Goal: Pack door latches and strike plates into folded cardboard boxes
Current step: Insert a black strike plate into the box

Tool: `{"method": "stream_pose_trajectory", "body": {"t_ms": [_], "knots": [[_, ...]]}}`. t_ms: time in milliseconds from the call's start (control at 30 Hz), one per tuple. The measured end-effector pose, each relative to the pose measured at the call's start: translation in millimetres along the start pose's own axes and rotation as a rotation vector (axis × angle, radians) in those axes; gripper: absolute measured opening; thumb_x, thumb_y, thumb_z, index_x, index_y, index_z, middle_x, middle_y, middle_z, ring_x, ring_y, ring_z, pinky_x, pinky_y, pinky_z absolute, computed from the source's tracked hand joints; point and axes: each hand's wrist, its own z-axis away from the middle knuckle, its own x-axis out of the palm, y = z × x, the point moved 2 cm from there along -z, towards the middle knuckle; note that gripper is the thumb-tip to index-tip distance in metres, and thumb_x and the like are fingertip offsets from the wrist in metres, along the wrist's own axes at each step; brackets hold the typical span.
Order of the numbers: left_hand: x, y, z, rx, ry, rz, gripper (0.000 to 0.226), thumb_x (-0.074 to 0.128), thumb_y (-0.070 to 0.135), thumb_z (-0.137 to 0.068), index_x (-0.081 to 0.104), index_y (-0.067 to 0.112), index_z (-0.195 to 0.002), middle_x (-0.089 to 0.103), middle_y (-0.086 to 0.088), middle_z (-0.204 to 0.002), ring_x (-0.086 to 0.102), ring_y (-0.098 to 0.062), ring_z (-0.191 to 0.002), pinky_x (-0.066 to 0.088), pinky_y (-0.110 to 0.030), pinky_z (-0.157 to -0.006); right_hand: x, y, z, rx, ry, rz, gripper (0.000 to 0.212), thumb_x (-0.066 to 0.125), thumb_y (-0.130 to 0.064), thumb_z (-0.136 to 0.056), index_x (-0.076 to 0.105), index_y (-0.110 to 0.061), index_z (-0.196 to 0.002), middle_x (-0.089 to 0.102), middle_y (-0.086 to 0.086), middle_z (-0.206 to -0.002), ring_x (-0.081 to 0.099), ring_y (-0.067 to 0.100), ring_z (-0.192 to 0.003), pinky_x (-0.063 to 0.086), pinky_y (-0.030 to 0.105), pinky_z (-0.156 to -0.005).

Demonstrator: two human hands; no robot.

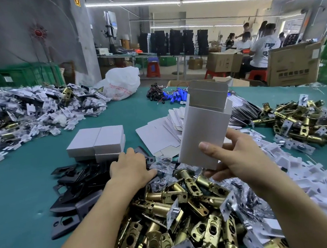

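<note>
My right hand (pixel 239 158) grips the lower end of a white cardboard box (pixel 204 128), held upright above the table with its top flaps open. My left hand (pixel 129 166) reaches down onto the pile of black strike plates (pixel 78 182), its fingers curled over the plates; what they hold is hidden. A heap of brass door latches (pixel 178 217) lies between my forearms. Three closed white boxes (pixel 99 143) are stacked just beyond my left hand.
Flat unfolded box blanks (pixel 159 132) lie behind the held box. More brass latches (pixel 305 123) pile at the right, white plastic parts (pixel 309 174) at the near right, bagged parts (pixel 29 112) at the left. Blue batteries (pixel 176 98) and a plastic bag (pixel 121 84) sit farther back.
</note>
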Motion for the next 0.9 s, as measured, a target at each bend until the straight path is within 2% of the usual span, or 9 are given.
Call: {"method": "stream_pose_trajectory", "body": {"t_ms": [167,267,367,433,567,633,733,833,900], "knots": [[1.5,0.0,-0.7,-0.068,-0.019,-0.027,0.069,0.055,0.072,-0.086,0.055,0.016,-0.125,0.045,-0.007,-0.129,0.042,-0.03,-0.126,0.044,-0.046,-0.095,-2.6,-1.7,0.9,-0.01,0.003,0.003,0.03,0.078,-0.03,-0.078,0.065,-0.034,-0.105,0.075,0.012,-0.085,0.07,0.043,-0.061,0.054,0.026,-0.046],[-2.0,-4.0,-1.0,-0.088,-0.066,0.079,0.067,0.063,0.073,-0.08,0.062,0.016,-0.115,0.053,-0.006,-0.12,0.05,-0.029,-0.118,0.049,-0.047,-0.096,-4.4,-1.9,1.2,-0.005,0.005,-0.001,0.024,0.076,-0.024,-0.085,0.066,-0.033,-0.104,0.075,0.014,-0.087,0.07,0.046,-0.063,0.054,0.027,-0.046],[-4.9,-3.5,2.4,-0.044,-0.087,0.109,0.047,0.067,0.061,-0.085,0.058,0.015,-0.09,0.058,-0.005,-0.097,0.06,-0.028,-0.097,0.054,-0.042,-0.085,-4.8,-3.3,1.9,0.0,0.003,0.004,0.025,0.076,-0.023,-0.086,0.065,-0.031,-0.107,0.075,0.014,-0.088,0.069,0.045,-0.062,0.054,0.027,-0.046],[-5.7,-1.4,5.8,-0.012,-0.099,0.069,0.034,0.065,0.048,-0.091,0.058,0.015,-0.09,0.058,-0.004,-0.095,0.06,-0.027,-0.089,0.053,-0.038,-0.078,-5.1,-4.1,2.1,0.001,0.003,0.004,0.026,0.075,-0.023,-0.086,0.064,-0.031,-0.108,0.074,0.015,-0.088,0.069,0.045,-0.061,0.053,0.026,-0.046],[-12.6,1.8,14.2,-0.004,-0.011,-0.014,0.018,0.058,0.034,-0.093,0.062,0.019,-0.102,0.059,-0.004,-0.102,0.056,-0.027,-0.088,0.047,-0.036,-0.074,-5.4,-5.1,2.0,0.0,0.009,0.016,0.026,0.075,-0.024,-0.085,0.064,-0.03,-0.108,0.074,0.016,-0.089,0.069,0.048,-0.064,0.053,0.026,-0.045],[-17.0,2.9,17.3,-0.013,0.051,-0.014,0.012,0.053,0.027,-0.094,0.059,0.016,-0.095,0.056,-0.005,-0.093,0.053,-0.03,-0.083,0.043,-0.036,-0.071,-5.1,-4.2,2.0,0.005,0.013,0.024,0.027,0.075,-0.024,-0.085,0.064,-0.029,-0.109,0.073,0.017,-0.089,0.069,0.048,-0.064,0.053,0.026,-0.045],[-21.2,-2.7,21.3,-0.081,0.117,0.087,0.018,0.046,0.021,-0.097,0.048,0.014,-0.081,0.055,-0.008,-0.088,0.055,-0.033,-0.082,0.046,-0.038,-0.071,-3.6,-3.6,1.9,0.009,0.008,0.027,0.028,0.075,-0.025,-0.085,0.064,-0.03,-0.111,0.074,0.016,-0.089,0.07,0.045,-0.062,0.053,0.026,-0.045],[-24.8,-12.5,24.4,-0.076,0.199,0.239,0.023,0.042,0.028,-0.102,0.057,0.022,-0.087,0.064,-0.007,-0.097,0.061,-0.034,-0.087,0.052,-0.042,-0.08,-1.7,-1.9,1.5,0.017,-0.004,0.036,0.028,0.074,-0.026,-0.086,0.063,-0.031,-0.112,0.074,0.016,-0.088,0.07,0.043,-0.061,0.052,0.026,-0.045],[-31.7,-12.8,25.8,-0.019,0.258,0.46,0.021,0.046,0.028,-0.103,0.063,0.027,-0.093,0.07,-0.003,-0.096,0.069,-0.026,-0.085,0.056,-0.043,-0.08,-1.4,-0.2,0.7,0.021,-0.004,0.048,0.027,0.074,-0.025,-0.087,0.063,-0.029,-0.112,0.073,0.017,-0.088,0.07,0.043,-0.061,0.052,0.025,-0.044]]}}
